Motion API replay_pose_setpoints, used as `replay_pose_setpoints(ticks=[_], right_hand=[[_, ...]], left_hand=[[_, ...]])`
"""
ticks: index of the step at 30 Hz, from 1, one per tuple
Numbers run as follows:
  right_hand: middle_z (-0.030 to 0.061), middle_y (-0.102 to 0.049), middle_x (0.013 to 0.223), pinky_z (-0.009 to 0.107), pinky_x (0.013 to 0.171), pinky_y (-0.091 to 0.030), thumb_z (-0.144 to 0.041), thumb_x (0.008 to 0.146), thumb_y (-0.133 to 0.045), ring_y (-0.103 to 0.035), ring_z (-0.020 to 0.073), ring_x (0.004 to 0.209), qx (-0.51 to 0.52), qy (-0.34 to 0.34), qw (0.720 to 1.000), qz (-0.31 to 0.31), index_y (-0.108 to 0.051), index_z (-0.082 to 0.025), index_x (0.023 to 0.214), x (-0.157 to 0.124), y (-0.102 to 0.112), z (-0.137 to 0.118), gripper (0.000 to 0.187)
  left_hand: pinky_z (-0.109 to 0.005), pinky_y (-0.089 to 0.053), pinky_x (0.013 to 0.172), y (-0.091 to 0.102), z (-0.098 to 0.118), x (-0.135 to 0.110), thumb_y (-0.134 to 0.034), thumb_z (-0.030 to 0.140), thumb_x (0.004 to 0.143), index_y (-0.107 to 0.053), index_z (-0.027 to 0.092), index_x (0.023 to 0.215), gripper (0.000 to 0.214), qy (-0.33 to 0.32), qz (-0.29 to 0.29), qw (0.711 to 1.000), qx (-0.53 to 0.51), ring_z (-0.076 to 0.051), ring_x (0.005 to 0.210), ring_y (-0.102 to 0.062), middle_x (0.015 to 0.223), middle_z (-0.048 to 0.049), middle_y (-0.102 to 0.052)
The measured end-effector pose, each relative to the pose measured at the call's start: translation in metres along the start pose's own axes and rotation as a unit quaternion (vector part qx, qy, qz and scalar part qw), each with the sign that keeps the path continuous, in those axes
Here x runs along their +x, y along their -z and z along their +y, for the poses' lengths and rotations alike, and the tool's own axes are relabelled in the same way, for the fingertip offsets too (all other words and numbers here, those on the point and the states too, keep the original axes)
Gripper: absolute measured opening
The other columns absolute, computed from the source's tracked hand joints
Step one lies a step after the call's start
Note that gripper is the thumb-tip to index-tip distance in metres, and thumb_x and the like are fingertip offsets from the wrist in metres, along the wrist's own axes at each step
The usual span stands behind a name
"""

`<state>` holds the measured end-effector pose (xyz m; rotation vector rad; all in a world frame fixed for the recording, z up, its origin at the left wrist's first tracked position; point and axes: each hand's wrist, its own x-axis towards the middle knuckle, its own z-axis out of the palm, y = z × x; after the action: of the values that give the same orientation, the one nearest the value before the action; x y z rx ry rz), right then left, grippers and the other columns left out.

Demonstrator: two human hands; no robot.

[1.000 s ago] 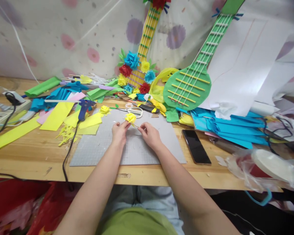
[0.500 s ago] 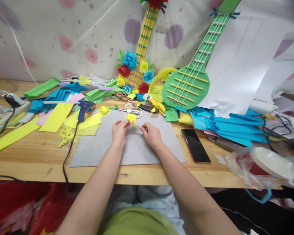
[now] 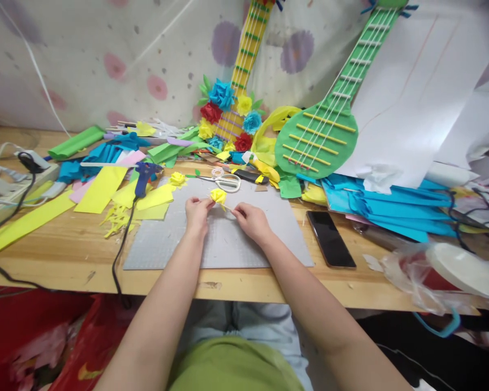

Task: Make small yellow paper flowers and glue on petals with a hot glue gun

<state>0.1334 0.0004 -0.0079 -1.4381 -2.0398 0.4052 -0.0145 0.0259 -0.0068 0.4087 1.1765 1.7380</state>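
Over the grey cutting mat, a yellow paper flower is held up between both hands. My left hand pinches its petals from the left side. A thin stick runs from the flower to my right hand, whose thumb and fingers are closed on its end. Just beyond the flower lie white-handled scissors. A second yellow paper flower rests at the mat's far left corner. The fingertips of my left hand are partly hidden by the flower.
A blue glue gun lies on yellow paper at left, its cord crossing the table edge. A phone lies right of the mat. Behind lean a green paper instrument and a yellow one with flowers. Blue paper is stacked at right.
The view has shifted slightly, so the table's things sit a little farther right and higher. Both hands keep their hold on the flower and its stick with little visible movement.
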Motion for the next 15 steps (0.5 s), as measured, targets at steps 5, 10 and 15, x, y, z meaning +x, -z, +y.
replay_pose_setpoints(ticks=[5, 10, 15], right_hand=[[0.0008, -0.064, 0.075, 0.023, 0.061, -0.033, -0.03, 0.083, -0.048, -0.054, 0.0128, 0.067, -0.029, -0.011, 1.0, 0.002, -0.06, -0.021, 0.078, -0.0007, 0.0021, -0.0007, 0.016], [0.0009, -0.065, 0.075, 0.023, 0.061, -0.034, -0.031, 0.083, -0.048, -0.055, 0.0131, 0.066, -0.031, -0.032, 0.999, -0.001, -0.061, -0.022, 0.078, -0.0003, 0.004, 0.0005, 0.017], [0.0009, -0.064, 0.074, 0.023, 0.061, -0.034, -0.031, 0.084, -0.047, -0.054, 0.0126, 0.065, -0.018, -0.028, 0.999, -0.004, -0.061, -0.021, 0.078, 0.0006, 0.0048, 0.002, 0.018]], left_hand=[[-0.029, -0.05, 0.07, -0.0019, 0.0013, -0.0081, -0.06, 0.001, 0.055, -0.036, 0.018, 0.078, 0.037, -0.005, -0.016, 1.0, 0.026, -0.009, 0.056, -0.059, 0.058, 0.0075, -0.051], [-0.025, -0.048, 0.067, -0.001, -0.0002, -0.0102, -0.065, 0.004, 0.053, -0.04, 0.017, 0.082, 0.041, 0.001, -0.04, 0.997, 0.067, -0.009, 0.054, -0.06, 0.061, 0.0038, -0.058], [-0.027, -0.049, 0.067, -0.0014, 0.0011, -0.01, -0.068, 0.003, 0.053, -0.037, 0.019, 0.082, 0.045, 0.024, -0.024, 0.998, 0.056, -0.01, 0.053, -0.06, 0.06, 0.0064, -0.057]])
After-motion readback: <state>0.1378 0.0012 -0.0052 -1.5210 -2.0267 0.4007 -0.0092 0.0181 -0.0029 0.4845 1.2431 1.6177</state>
